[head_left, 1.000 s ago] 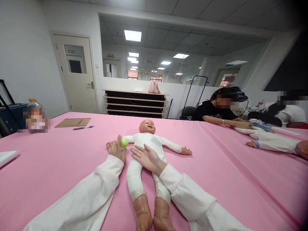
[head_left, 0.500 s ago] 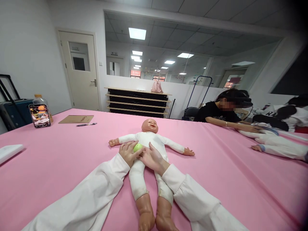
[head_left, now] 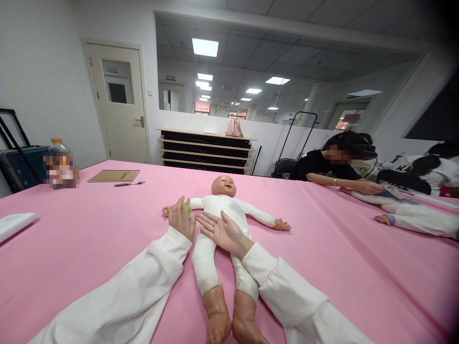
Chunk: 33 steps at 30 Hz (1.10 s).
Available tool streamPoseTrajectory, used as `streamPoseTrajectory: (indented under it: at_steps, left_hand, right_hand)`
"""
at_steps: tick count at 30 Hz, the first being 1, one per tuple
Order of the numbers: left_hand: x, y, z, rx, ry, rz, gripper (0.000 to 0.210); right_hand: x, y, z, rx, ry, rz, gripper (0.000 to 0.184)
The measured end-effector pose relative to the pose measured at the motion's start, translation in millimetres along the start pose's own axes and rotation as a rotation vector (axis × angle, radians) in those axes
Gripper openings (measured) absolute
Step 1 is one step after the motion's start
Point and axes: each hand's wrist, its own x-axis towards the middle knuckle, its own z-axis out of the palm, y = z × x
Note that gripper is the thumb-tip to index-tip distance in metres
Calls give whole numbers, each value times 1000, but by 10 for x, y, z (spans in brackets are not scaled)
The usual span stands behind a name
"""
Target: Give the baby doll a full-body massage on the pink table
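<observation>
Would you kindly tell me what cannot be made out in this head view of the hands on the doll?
- Green ball: mostly hidden behind the left hand; its grip cannot be judged.
- Doll: belly covered by the flat, open right hand; feet cut off by the bottom edge.
- Bottle: blurred, label unreadable.
- Notebook: print too small.
- Second doll: cut off at the right edge.

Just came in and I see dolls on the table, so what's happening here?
A person in white sleeves is working over a baby doll lying face up on a pink table. The left hand is closed around a small green ball beside the doll's arm, while the right hand rests open and flat on the doll's belly. Across the table, another person handles a second doll.
</observation>
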Motion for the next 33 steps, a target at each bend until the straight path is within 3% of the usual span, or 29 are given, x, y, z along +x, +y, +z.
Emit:
streamPoseTrajectory:
  at_steps: [4,6,10,14,18,25,33]
  left_hand:
    - [32,190,-193,-196,-164,518,47]
    - [49,227,-249,-254,-246,634,44]
    - [76,218,-293,-317,-251,657,38]
    - [77,233,-324,-393,-381,773,40]
    - [73,273,-333,-359,-433,782,42]
    - [33,251,-305,-357,-312,777,38]
    - [45,286,-308,-327,-354,782,41]
  right_hand:
    - [-10,11,28,-35,1,16,55]
    - [-26,11,52,-49,-28,29,56]
    - [-61,-1,72,-51,-70,28,63]
    - [-80,-12,66,-102,-73,39,68]
    - [-77,-11,58,-141,-48,44,66]
    - [-55,-7,21,-136,-86,37,66]
    - [-65,-14,31,-134,-73,59,65]
